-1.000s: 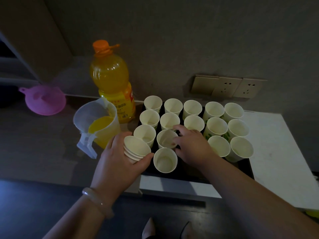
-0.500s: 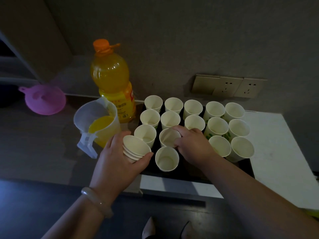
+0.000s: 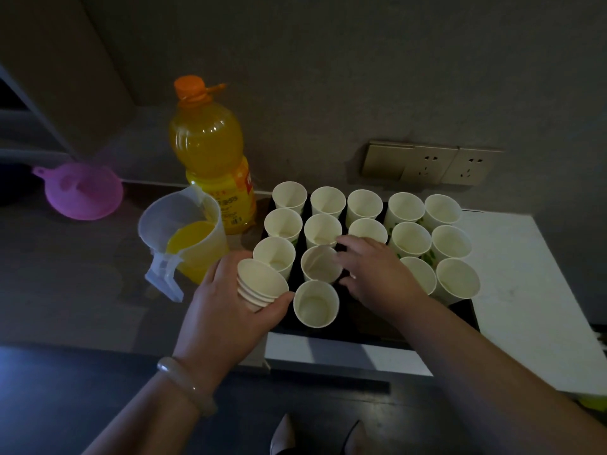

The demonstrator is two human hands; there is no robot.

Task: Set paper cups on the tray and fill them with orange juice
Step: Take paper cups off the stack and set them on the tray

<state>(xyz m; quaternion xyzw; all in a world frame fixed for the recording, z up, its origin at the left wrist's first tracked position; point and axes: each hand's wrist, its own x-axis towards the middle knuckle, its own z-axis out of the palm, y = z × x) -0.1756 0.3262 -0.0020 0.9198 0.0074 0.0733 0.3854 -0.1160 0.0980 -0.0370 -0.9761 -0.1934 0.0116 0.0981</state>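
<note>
Though tilted, cup stack (image 3: 259,284) within left hand (image 3: 223,313)

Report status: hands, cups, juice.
Left hand grips cup stack. Right hand holds cup on tray. Tray cups look empty. Jug untouched.

dim, underexposed room with soft grain, dark corners and wide-angle edge bending.

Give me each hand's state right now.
Left hand: holding a stack of paper cups.
Right hand: gripping a single cup on the tray.
</note>
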